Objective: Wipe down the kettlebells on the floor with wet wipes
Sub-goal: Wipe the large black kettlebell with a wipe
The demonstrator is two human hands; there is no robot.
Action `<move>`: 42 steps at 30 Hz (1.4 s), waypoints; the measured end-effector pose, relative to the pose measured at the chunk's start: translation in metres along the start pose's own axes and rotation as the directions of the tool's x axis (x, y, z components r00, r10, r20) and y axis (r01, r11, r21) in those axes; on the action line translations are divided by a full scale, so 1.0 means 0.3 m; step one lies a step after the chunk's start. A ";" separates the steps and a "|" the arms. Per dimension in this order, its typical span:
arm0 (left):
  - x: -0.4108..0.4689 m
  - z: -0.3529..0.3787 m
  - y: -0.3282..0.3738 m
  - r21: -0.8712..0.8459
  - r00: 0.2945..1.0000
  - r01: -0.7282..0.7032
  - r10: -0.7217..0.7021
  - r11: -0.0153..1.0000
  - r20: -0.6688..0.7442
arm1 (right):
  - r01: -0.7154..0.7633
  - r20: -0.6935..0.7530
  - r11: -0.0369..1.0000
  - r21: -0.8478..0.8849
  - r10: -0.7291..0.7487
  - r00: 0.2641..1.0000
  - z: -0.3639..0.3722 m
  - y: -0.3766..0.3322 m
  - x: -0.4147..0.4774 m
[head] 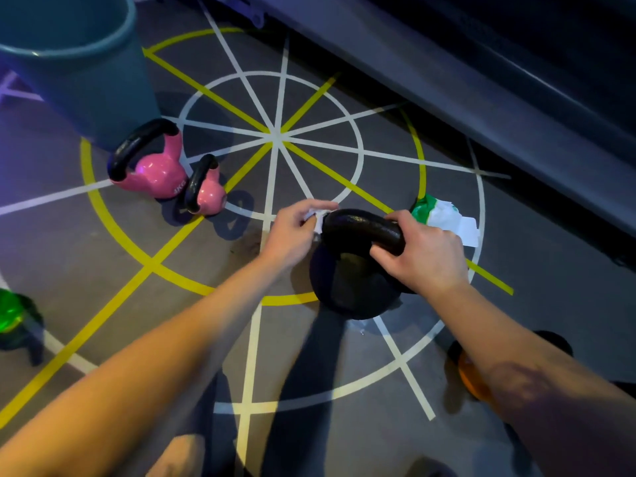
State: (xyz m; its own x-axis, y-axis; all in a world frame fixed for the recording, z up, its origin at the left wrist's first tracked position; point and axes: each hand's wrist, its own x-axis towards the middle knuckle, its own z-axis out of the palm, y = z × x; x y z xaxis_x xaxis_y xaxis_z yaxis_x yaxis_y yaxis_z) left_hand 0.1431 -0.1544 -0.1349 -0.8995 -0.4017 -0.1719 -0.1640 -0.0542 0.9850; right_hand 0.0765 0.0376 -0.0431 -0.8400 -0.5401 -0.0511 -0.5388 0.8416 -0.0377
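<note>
**Object.** The black kettlebell [358, 280] stands on the floor [533, 235] near the middle of the view, on the painted rings, with its handle [361, 227] uppermost.

**Handling, as judged.** It looks heavy, rigid and not fragile. The coated surface may turn slick once wetted. It is best held by the handle, which lets the body be steadied or tipped without lifting. The wet wipe [317, 216] is soft, limp and light, and needs bunching to carry any pressure.

**Right hand [425, 256].** The forearm extends in from the lower right. The grip is curled round the right end of the handle.

**Left hand [292, 230].** The forearm extends from the lower left. The grip pinches the bunched wipe at the left end of the handle. The wipe appears to touch the metal, though the fingers hide the contact.

**Surroundings.** A green-and-white wipes packet [444, 216] lies on the floor just beyond the right hand. Two pink kettlebells [155, 170] stand well apart to the left, beside a teal bin [86, 80].
</note>
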 end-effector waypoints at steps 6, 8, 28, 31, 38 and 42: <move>0.143 -0.060 0.107 0.276 0.877 0.042 -0.168 0.960 0.451 | 0.016 -0.020 1.000 0.011 -0.016 1.000 0.005 0.006 -0.001; 0.152 -0.061 0.129 0.306 0.858 0.022 -0.175 0.952 0.483 | 0.025 -0.024 1.000 0.010 -0.025 0.999 0.000 0.006 -0.001; -0.185 0.044 -0.020 0.327 0.957 0.047 0.051 0.944 -0.285 | 0.042 0.013 0.999 0.009 -0.042 0.999 0.011 0.015 0.006; -0.154 0.050 0.061 0.346 0.948 -0.051 0.155 0.937 -0.279 | 0.067 0.015 0.997 0.036 -0.068 0.998 0.007 0.021 0.003; -0.202 0.134 0.164 0.505 0.884 -0.346 0.455 0.791 -0.107 | 0.042 -0.009 0.999 0.021 -0.042 0.999 0.021 0.037 -0.008; -0.186 0.193 0.147 0.666 0.743 -0.548 0.660 0.506 0.110 | 0.077 0.052 0.996 0.048 -0.079 0.996 0.039 0.064 0.011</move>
State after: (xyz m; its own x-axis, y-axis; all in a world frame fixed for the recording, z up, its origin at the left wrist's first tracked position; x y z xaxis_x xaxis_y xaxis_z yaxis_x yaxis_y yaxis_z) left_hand 0.1628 -0.0815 -0.0829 -0.8210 -0.2340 0.5208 0.1400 0.8019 0.5809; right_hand 0.0641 0.0521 -0.0557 -0.7903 -0.6046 -0.0997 -0.5981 0.7964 -0.0891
